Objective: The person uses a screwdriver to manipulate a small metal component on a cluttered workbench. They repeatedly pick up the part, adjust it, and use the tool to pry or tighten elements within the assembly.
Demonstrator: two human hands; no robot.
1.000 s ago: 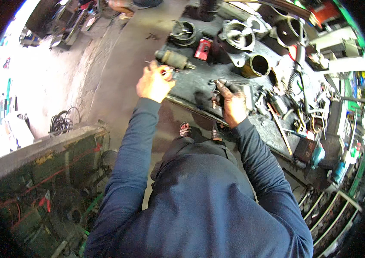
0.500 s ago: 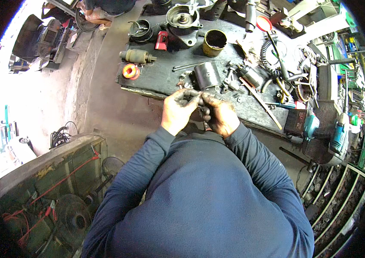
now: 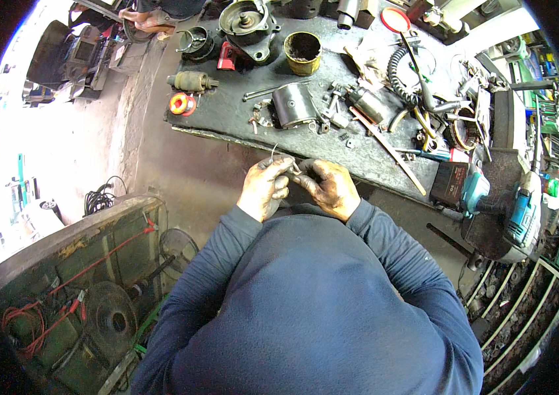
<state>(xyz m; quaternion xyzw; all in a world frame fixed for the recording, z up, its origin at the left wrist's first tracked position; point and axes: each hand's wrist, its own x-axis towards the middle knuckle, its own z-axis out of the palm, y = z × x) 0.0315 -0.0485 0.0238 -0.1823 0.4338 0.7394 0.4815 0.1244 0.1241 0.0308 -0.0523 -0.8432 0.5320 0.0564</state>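
Close together just off the bench's near edge, both my hands have dark, greasy fingers. My left hand (image 3: 264, 188) is closed in a pinch, and a thin curved wire (image 3: 273, 151) rises from its fingertips. My right hand (image 3: 329, 189) is also closed, its thumb and fingertips meeting the left ones at a small piece too hidden to name. Beyond them on the bench lies a metal cylinder housing (image 3: 294, 105), with small loose parts to both sides. A motor armature (image 3: 192, 81) and an orange-and-red spool (image 3: 182, 104) are at the left end.
The dark workbench (image 3: 227, 128) bears a grease-filled can (image 3: 303, 54), a round motor housing (image 3: 246, 26), a red box (image 3: 227, 56), a flat strip (image 3: 390, 151) and a coiled cable (image 3: 399, 74). Cordless tools (image 3: 523, 209) stand right. A metal rack (image 3: 516, 309) is lower right.
The view has shifted, so the bench sits higher and further left. My hands have turned and moved slightly down in the picture. The thin wire now shows above my left fingers.
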